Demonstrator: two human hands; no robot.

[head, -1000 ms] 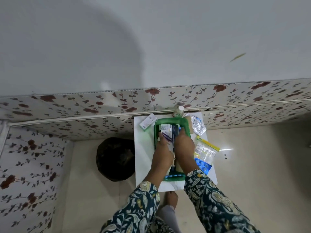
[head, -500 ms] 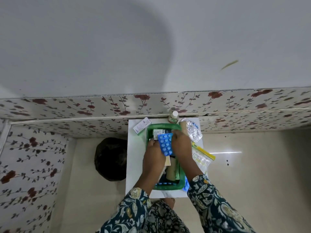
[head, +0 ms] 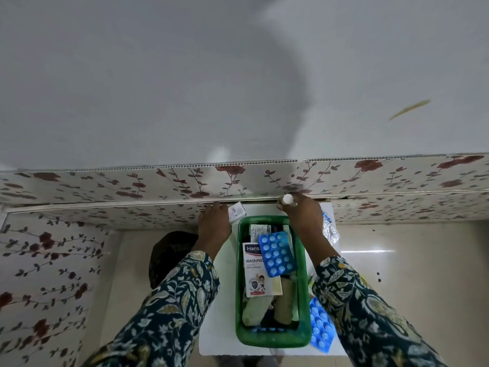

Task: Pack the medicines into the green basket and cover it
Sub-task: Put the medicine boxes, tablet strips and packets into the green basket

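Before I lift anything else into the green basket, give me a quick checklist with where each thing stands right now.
1. Right hand around white-capped bottle: ok; firmness cannot tell.
2. Left hand on small white box: beside it; grip cannot tell.
3. Room in green basket: cannot tell; blue blister pack and plaster box already lie on top.
4. Everything packed: not ok; second blue blister pack and foil strip lie outside.
5. Cover at hand: cannot tell, none visible.

I see glossy plastic green basket, shiny foil blister strip, matt paper carton, smooth white worktop.
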